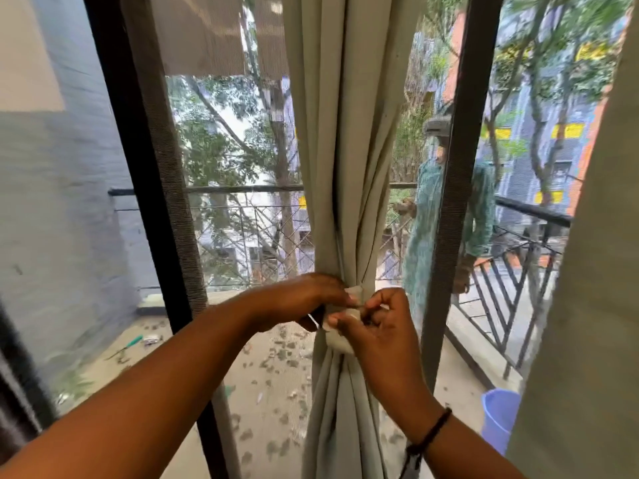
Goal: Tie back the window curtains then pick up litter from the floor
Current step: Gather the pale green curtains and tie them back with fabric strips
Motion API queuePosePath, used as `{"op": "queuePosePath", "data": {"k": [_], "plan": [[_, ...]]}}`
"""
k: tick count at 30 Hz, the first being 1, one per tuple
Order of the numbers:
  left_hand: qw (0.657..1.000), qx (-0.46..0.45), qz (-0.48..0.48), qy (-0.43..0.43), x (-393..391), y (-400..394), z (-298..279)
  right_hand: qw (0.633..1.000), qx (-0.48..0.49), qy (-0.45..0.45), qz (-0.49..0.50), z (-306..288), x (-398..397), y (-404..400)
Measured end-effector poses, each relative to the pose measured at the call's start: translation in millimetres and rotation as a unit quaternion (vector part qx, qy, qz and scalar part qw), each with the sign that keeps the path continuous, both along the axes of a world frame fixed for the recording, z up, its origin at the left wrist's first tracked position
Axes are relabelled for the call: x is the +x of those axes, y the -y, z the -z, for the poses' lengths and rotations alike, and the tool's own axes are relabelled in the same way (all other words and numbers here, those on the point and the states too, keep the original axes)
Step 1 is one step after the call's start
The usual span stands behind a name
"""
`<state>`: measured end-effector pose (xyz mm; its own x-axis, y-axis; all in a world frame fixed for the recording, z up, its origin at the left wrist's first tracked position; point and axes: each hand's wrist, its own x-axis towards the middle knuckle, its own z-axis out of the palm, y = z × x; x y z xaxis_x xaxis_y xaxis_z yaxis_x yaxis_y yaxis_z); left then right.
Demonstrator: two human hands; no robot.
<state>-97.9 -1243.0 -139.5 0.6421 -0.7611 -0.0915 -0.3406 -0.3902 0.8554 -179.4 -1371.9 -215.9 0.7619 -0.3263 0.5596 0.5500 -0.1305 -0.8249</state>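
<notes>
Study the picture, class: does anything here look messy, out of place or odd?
Yes. The balcony floor beyond the screen is strewn with small scraps, and a green-handled tool lies loose there. The gathered curtain itself looks neat, with both hands, left hand and right hand, working its tie-back.

Matt woven cloth curtain [349, 167], mesh screen [221, 36]
</notes>
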Motion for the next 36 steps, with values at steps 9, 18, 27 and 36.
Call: {"op": "queuePosePath", "data": {"k": [9,18,27,36], "plan": [[1.0,0.002,0.015,0.0,3.9,-3.3,5.6,0.997,0.054,-0.03,0.056,17.8,0.9,-0.5],[0.999,0.0,0.011,0.051,4.9,-6.8,9.9,0.994,0.064,-0.07,-0.048,8.9,-4.3,5.7],[0.998,0.035,0.047,0.025,12.0,-17.1,-1.4,0.987,0.017,-0.152,0.045,8.4,-1.0,0.4],[0.995,0.081,0.066,0.009,10.5,-27.0,-9.0,0.977,0.123,-0.174,0.025,-0.1,13.5,-0.5]]}}
